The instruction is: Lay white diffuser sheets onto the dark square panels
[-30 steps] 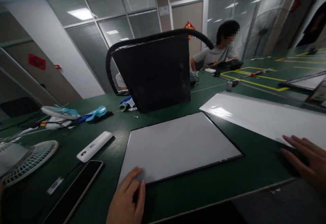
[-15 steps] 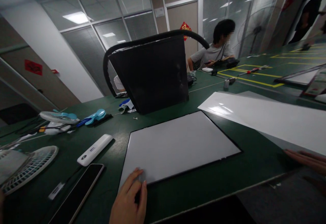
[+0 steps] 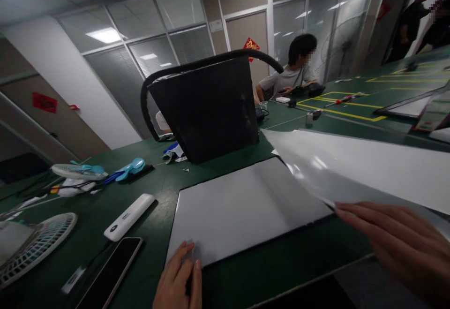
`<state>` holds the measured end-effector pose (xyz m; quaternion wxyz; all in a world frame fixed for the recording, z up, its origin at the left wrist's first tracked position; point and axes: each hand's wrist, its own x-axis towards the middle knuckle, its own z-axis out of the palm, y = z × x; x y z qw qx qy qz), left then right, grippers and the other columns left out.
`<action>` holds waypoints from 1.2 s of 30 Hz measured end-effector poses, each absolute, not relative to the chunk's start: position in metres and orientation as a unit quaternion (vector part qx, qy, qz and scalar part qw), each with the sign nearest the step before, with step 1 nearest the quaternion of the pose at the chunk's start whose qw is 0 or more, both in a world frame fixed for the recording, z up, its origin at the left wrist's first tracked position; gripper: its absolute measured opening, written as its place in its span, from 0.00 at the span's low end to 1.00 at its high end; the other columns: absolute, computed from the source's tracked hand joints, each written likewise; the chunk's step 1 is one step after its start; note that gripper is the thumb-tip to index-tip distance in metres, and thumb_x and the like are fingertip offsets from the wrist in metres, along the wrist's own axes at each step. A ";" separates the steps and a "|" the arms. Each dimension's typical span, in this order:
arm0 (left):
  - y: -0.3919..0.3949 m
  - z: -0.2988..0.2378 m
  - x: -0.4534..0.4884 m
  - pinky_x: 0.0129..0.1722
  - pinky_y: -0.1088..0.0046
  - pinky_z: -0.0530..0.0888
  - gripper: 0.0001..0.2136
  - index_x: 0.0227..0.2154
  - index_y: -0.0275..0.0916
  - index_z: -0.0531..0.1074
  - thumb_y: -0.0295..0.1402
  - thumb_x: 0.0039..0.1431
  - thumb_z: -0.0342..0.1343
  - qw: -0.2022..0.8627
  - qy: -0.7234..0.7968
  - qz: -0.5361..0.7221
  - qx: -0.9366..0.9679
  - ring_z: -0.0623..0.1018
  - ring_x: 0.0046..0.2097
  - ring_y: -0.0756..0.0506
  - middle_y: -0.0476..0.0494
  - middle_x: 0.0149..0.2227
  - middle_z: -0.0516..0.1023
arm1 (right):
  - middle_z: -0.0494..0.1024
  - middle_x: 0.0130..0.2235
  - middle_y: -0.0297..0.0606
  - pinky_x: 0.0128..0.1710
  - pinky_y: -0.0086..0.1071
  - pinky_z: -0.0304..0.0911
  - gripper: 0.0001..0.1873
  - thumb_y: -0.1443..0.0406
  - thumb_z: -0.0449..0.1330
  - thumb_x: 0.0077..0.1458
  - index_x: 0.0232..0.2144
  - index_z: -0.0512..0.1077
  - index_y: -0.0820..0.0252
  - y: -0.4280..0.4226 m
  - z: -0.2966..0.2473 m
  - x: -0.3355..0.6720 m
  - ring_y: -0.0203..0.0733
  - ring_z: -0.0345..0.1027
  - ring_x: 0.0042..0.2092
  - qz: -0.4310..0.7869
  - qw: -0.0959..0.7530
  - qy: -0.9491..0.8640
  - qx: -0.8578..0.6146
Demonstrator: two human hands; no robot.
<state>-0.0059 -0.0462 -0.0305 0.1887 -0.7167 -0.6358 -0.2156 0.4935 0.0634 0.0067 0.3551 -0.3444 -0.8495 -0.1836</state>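
Well, nearest to me my left hand [image 3: 177, 278] presses its fingertips, close together, on the near left corner of the white panel [image 3: 246, 206]; it clamps nothing. I count one panel: flat, matte, rectangular, with a thin black border, lying on the green table [image 3: 158, 192]. My right hand [image 3: 397, 238] lays straight fingers on the near edge of one glossy white sheet [image 3: 369, 168], which hangs tilted over the panel's right corner. The thumb is hidden, so I cannot tell if it pinches. Farther stands one black box [image 3: 207, 107] with a curved handle.
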 end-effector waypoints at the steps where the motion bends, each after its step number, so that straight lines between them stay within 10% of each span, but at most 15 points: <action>1: -0.047 -0.030 -0.005 0.58 0.57 0.84 0.10 0.41 0.45 0.81 0.38 0.71 0.55 0.181 -0.645 -0.217 -0.710 0.83 0.60 0.38 0.38 0.60 0.83 | 0.77 0.63 0.31 0.59 0.43 0.66 0.28 0.69 0.53 0.72 0.70 0.67 0.46 0.069 0.012 0.480 0.43 0.71 0.61 -0.185 0.345 -0.871 -0.297; 11: -0.057 -0.021 0.040 0.72 0.32 0.63 0.13 0.54 0.43 0.71 0.40 0.72 0.50 0.116 -0.757 -0.328 -0.553 0.55 0.79 0.28 0.35 0.80 0.50 | 0.82 0.53 0.29 0.52 0.33 0.76 0.20 0.68 0.57 0.69 0.58 0.77 0.44 0.099 -0.020 0.444 0.38 0.75 0.56 -0.048 0.369 -0.893 -0.253; 18: -0.060 -0.011 0.041 0.73 0.38 0.66 0.25 0.59 0.49 0.49 0.31 0.67 0.57 0.223 -0.706 -0.419 -0.526 0.60 0.77 0.33 0.28 0.77 0.50 | 0.83 0.51 0.28 0.48 0.39 0.80 0.21 0.67 0.53 0.69 0.54 0.79 0.41 0.108 -0.026 0.443 0.40 0.79 0.51 -0.017 0.346 -0.886 -0.310; 24: -0.060 -0.010 0.038 0.73 0.35 0.61 0.14 0.54 0.46 0.57 0.32 0.70 0.53 0.171 -0.690 -0.397 -0.581 0.56 0.79 0.32 0.28 0.75 0.58 | 0.83 0.50 0.30 0.46 0.44 0.83 0.20 0.66 0.52 0.70 0.54 0.79 0.43 0.111 -0.027 0.443 0.42 0.80 0.50 -0.051 0.343 -0.885 -0.312; 29: -0.056 -0.013 0.034 0.61 0.40 0.78 0.19 0.61 0.44 0.68 0.43 0.73 0.51 0.073 -0.742 -0.296 -0.597 0.79 0.64 0.33 0.34 0.59 0.80 | 0.84 0.50 0.32 0.48 0.48 0.83 0.19 0.65 0.51 0.70 0.53 0.79 0.46 0.117 -0.033 0.445 0.44 0.81 0.50 -0.045 0.342 -0.885 -0.313; 36: -0.051 -0.011 0.032 0.63 0.38 0.77 0.15 0.52 0.43 0.74 0.44 0.72 0.52 0.052 -0.743 -0.281 -0.605 0.79 0.65 0.33 0.34 0.61 0.81 | 0.81 0.56 0.31 0.57 0.52 0.79 0.18 0.60 0.56 0.71 0.59 0.77 0.41 0.111 -0.031 0.441 0.47 0.77 0.56 -0.019 0.323 -0.889 -0.323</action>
